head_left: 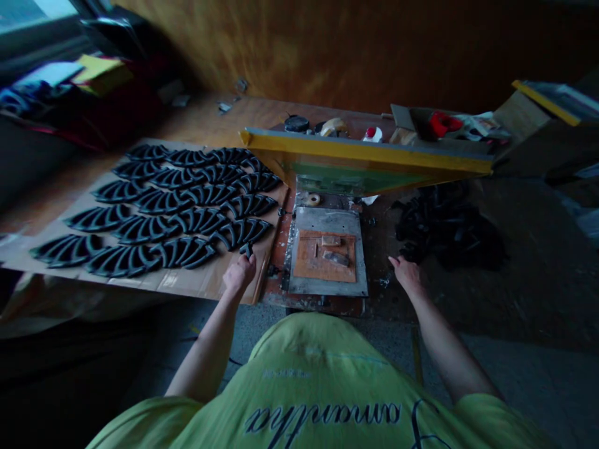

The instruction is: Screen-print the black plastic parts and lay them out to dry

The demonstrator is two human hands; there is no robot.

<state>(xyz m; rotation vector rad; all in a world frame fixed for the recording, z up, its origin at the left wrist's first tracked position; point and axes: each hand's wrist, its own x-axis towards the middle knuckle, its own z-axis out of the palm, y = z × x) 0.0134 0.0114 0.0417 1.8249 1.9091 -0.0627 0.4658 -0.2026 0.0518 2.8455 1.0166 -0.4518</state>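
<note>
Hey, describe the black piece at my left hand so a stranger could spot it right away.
On your left lies a broad cardboard sheet bearing rows of black pieces. Near its front right corner is your left hand. The black piece is the only one at that hand's fingertips; its neighbours lie fanned in rows.

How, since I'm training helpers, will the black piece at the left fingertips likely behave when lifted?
The black piece is probably light, being small beside the left hand. It is likely fairly stiff: similar black pieces on the cardboard hold matching curved outlines. It may slip a little, as the neighbouring pieces show a faint sheen.
</note>
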